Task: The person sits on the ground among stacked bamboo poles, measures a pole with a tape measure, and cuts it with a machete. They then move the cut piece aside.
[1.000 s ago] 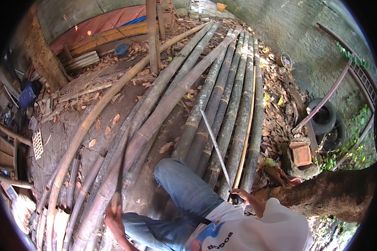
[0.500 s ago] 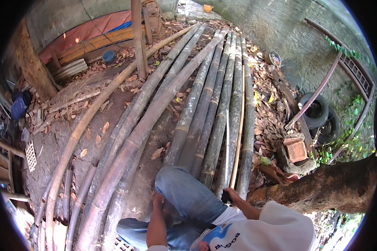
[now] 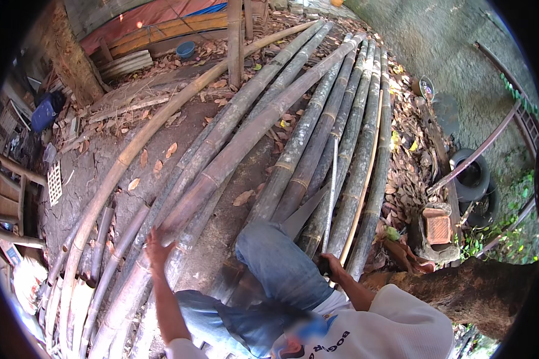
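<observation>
The head view looks down on a bare dirt yard where long bamboo poles (image 3: 293,149) lie side by side, running from the near left to the far right. The person sits at the near edge in blue jeans (image 3: 275,269) and a white shirt (image 3: 395,323).

The left hand (image 3: 156,248) is raised above the near ends of the poles on the left, fingers spread wide and holding nothing; whether it touches the thick pole (image 3: 221,167) under it cannot be told.

The right hand (image 3: 331,264) is closed around the near end of a thin pale rod (image 3: 331,191), just beside the right knee. The rod rises from the fist and points away across the greenish poles, lying between them in the picture. A flat grey blade-like piece (image 3: 302,214) lies against the poles just left of the rod, near the knee; what it is cannot be made out.

Dry brown leaves (image 3: 410,161) cover the ground right of the poles. Farther right stand a black tyre (image 3: 473,179) and a reddish block (image 3: 438,227), with a rough tree trunk (image 3: 479,287) crossing the near right. At the far left a small blue bowl (image 3: 186,49) sits on the dirt near stacked planks (image 3: 161,30), and an upright wooden post (image 3: 235,42) stands among the far pole ends. A white grille (image 3: 55,182) lies on the ground at the left.
</observation>
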A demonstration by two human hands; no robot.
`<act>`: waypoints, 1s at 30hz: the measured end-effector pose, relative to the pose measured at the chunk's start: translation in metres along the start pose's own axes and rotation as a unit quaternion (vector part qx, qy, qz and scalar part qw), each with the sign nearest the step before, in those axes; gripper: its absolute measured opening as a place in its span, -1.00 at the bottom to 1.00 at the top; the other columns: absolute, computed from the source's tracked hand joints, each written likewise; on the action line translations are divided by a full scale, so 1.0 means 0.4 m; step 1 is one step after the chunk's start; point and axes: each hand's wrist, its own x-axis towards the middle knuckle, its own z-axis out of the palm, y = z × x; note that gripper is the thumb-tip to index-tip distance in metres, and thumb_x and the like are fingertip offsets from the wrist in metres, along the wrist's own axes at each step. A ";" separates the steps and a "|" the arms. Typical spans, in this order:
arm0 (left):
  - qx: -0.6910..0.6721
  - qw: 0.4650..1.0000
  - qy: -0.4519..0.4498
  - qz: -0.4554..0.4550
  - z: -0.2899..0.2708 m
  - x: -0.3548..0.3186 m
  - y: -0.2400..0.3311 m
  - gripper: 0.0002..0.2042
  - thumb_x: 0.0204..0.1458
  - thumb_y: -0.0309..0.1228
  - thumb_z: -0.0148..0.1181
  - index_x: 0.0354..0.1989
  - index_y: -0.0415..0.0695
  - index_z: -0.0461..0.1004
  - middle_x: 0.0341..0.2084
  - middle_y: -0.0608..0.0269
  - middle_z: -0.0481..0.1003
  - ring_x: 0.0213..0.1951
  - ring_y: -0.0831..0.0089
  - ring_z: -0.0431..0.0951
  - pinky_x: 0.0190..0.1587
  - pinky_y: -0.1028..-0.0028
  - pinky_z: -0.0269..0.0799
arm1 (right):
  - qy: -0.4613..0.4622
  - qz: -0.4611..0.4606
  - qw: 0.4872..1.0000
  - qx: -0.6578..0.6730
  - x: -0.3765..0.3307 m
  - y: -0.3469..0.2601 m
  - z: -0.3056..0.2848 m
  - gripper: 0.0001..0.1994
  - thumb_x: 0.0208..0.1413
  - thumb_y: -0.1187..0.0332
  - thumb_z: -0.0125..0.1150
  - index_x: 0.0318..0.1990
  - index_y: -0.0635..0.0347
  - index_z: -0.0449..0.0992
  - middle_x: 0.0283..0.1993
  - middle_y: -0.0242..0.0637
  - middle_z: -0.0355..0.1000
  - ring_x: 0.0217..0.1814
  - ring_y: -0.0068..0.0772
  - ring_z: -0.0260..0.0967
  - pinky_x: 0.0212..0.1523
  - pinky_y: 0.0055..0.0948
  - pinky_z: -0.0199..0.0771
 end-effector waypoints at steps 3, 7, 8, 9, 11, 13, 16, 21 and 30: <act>-0.053 0.988 -0.117 -0.087 -0.046 -0.016 -0.084 0.03 -0.48 -0.09 0.66 0.31 0.02 0.24 0.08 0.07 0.47 0.11 0.00 0.47 0.12 -0.01 0.36 | -0.026 -0.018 1.000 -0.003 -0.019 -0.016 0.002 -0.75 0.15 0.13 0.22 -0.10 0.00 0.51 -0.24 -0.36 0.46 -0.23 -0.41 0.45 -0.15 -0.24 0.50; -0.010 0.991 -0.089 -0.103 -0.038 -0.032 -0.012 -0.10 -0.47 -0.11 0.65 0.16 0.03 0.31 -0.06 0.10 0.49 0.08 0.05 0.45 0.16 -0.06 0.22 | -0.049 -0.046 0.998 0.019 0.055 0.048 -0.100 -0.77 0.16 0.18 0.19 -0.14 0.10 0.51 -0.28 -0.32 0.46 -0.30 -0.41 0.47 -0.23 -0.36 0.53; 0.016 0.992 -0.059 -0.113 -0.049 -0.063 -0.017 -0.11 -0.45 -0.10 0.64 0.17 0.05 0.31 -0.04 0.10 0.47 0.10 0.04 0.44 0.16 -0.08 0.21 | -0.051 -0.059 0.997 0.004 0.038 0.043 -0.067 -0.76 0.17 0.18 0.18 -0.14 0.13 0.49 -0.29 -0.32 0.47 -0.31 -0.41 0.47 -0.26 -0.35 0.52; 0.038 0.992 -0.029 -0.118 -0.050 -0.086 -0.010 -0.12 -0.44 -0.09 0.63 0.17 0.06 0.31 -0.01 0.09 0.44 0.12 0.04 0.42 0.17 -0.10 0.19 | -0.048 -0.065 0.997 0.008 0.022 0.038 -0.047 -0.76 0.18 0.18 0.18 -0.15 0.13 0.49 -0.29 -0.31 0.47 -0.30 -0.41 0.47 -0.27 -0.35 0.51; 0.071 0.989 0.005 -0.128 -0.046 -0.117 0.008 -0.11 -0.39 -0.10 0.61 0.22 0.09 0.29 0.08 0.06 0.37 0.19 0.01 0.35 0.19 -0.16 0.15 | -0.035 -0.077 0.996 0.015 0.002 0.033 -0.017 -0.77 0.20 0.20 0.15 -0.13 0.13 0.47 -0.27 -0.29 0.48 -0.30 -0.39 0.47 -0.29 -0.35 0.49; 0.076 0.987 0.003 -0.143 -0.064 -0.132 0.022 -0.08 -0.34 -0.10 0.59 0.31 0.17 0.24 0.12 0.01 0.32 0.27 -0.03 0.27 0.24 -0.15 0.09 | -0.030 -0.077 0.997 0.001 -0.010 0.020 0.013 -0.77 0.20 0.21 0.14 -0.13 0.14 0.46 -0.28 -0.27 0.48 -0.31 -0.37 0.47 -0.29 -0.35 0.50; 0.065 0.987 -0.035 -0.144 -0.050 -0.112 0.056 -0.05 -0.34 -0.09 0.59 0.34 0.21 0.22 0.13 -0.01 0.32 0.29 -0.01 0.26 0.24 -0.11 0.08 | -0.024 -0.113 0.993 0.026 0.003 0.010 0.005 -0.78 0.20 0.20 0.14 -0.17 0.15 0.43 -0.32 -0.27 0.45 -0.34 -0.33 0.47 -0.31 -0.34 0.51; 0.131 0.981 -0.005 -0.140 -0.009 -0.147 0.037 -0.01 -0.28 -0.13 0.56 0.42 0.28 0.12 0.11 -0.01 0.30 0.21 -0.05 0.33 0.28 -0.09 0.02 | -0.057 -0.148 0.986 0.053 0.007 -0.048 0.088 -0.75 0.18 0.14 0.16 -0.19 0.11 0.41 -0.32 -0.26 0.44 -0.35 -0.31 0.47 -0.33 -0.30 0.53; 0.027 0.995 -0.049 -0.088 -0.033 -0.153 -0.035 -0.09 -0.15 -0.03 0.44 0.43 0.17 0.10 0.09 0.09 0.36 0.20 0.13 0.34 0.22 -0.20 0.06 | -0.097 -0.142 0.985 0.027 0.059 -0.075 0.176 -0.80 0.27 0.12 0.07 -0.26 0.00 0.44 -0.36 -0.46 0.37 -0.32 -0.49 0.33 -0.23 -0.39 0.36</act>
